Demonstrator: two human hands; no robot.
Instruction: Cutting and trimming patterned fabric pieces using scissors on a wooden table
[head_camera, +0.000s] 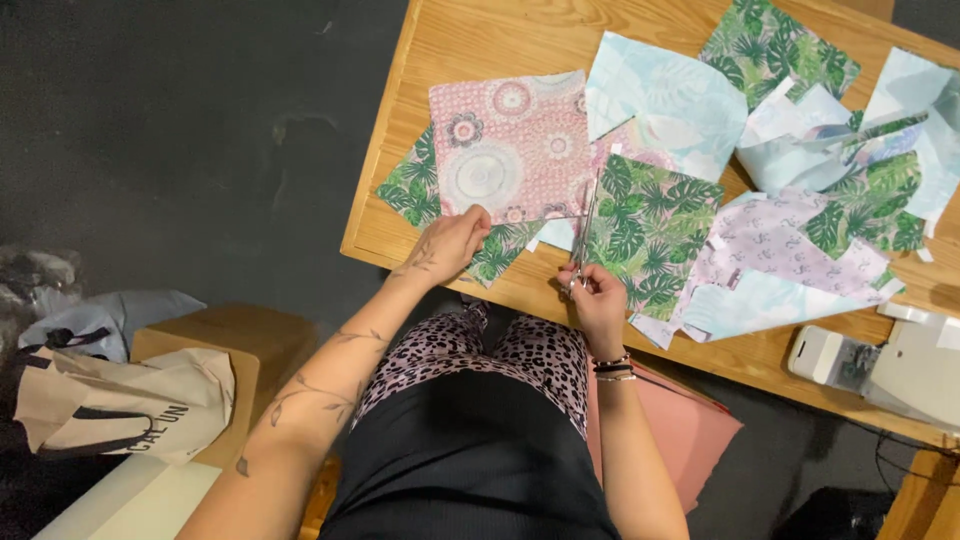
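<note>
STEP: I'm cutting, right hand (597, 292) closed on scissors (583, 235) | left hand (455, 240) flat, fingers spread, pinning pink fabric square (510, 145) | NEXT: needs steady fabric, I judge

left hand (452, 240): flat, fingers pressed down | right hand (592, 293): fist closed, gripping

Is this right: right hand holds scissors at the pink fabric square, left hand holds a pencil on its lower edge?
Not quite. The left hand holds no pencil; it is pressed bare on the lower edge of the pink fabric square. The rest stands: the right hand holds the scissors, blades up along that square's right edge on the wooden table. The head view shows it.
</note>
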